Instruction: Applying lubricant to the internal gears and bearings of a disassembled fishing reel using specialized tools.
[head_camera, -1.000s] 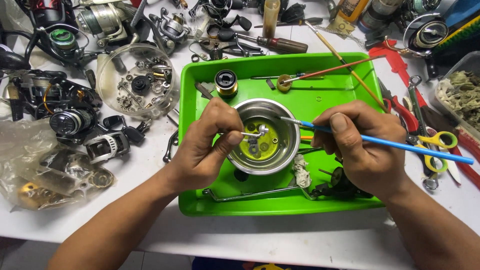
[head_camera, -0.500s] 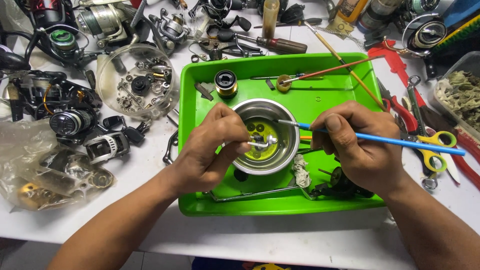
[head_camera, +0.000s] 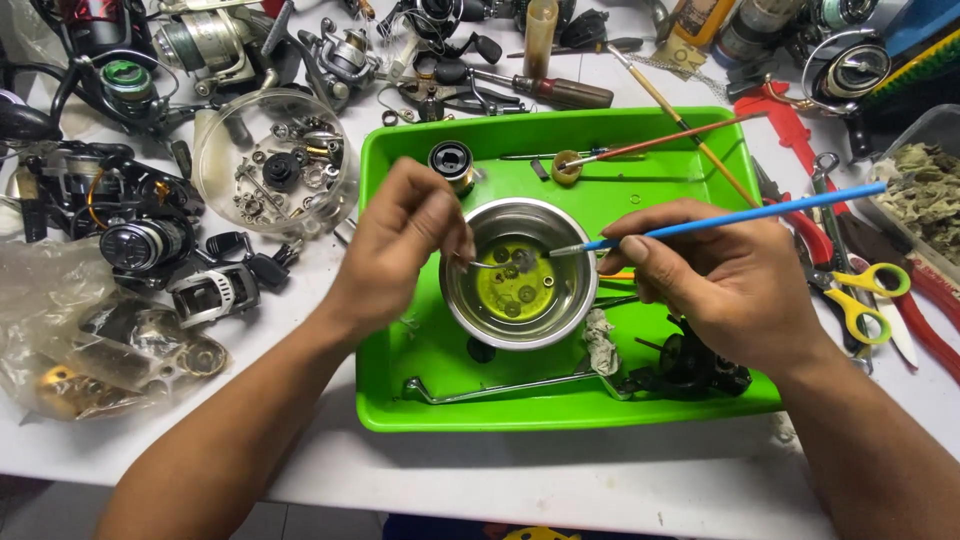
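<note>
Two hands at work over one steel bowl (head_camera: 520, 275), which we log at the middle of a green plastic tray (head_camera: 430, 350) on a white table (head_camera: 560, 480). We note the bowl as round and shiny, holding a shallow pool of yellowish liquid with several small dark round parts lying in it

Left hand (head_camera: 400, 245): we find its fingers pinched together on a small metal part (head_camera: 487, 264) held just over the left inside of the bowl

Right hand (head_camera: 725, 280): its fingers are closed around a blue-handled brush (head_camera: 720, 218), whose tip reaches into the bowl from the right, near the small part

Packages and labels, by place: far middle, an upright slim amber bottle (head_camera: 540, 35); far right, a yellow-labelled bottle (head_camera: 700, 18), partly cut off; right edge, a clear box of greyish-green scraps (head_camera: 925, 190); near left, a crumpled clear plastic bag (head_camera: 80, 340) with metal parts inside; left of the tray, a clear round lid or dish (head_camera: 272, 165) of screws and small gears

In the tray we also count a black-and-brass knob (head_camera: 452, 160) far left, a red-handled brush (head_camera: 660, 145) along the far side, a bent metal bail wire (head_camera: 500, 388) along the near side, a grey rag scrap (head_camera: 600, 340) and a dark reel part (head_camera: 690, 365) under the right hand

Right of the tray: yellow-handled scissors (head_camera: 865, 295) and red pliers (head_camera: 800, 150). Left and far: several fishing reels (head_camera: 130, 240), in pieces
</note>
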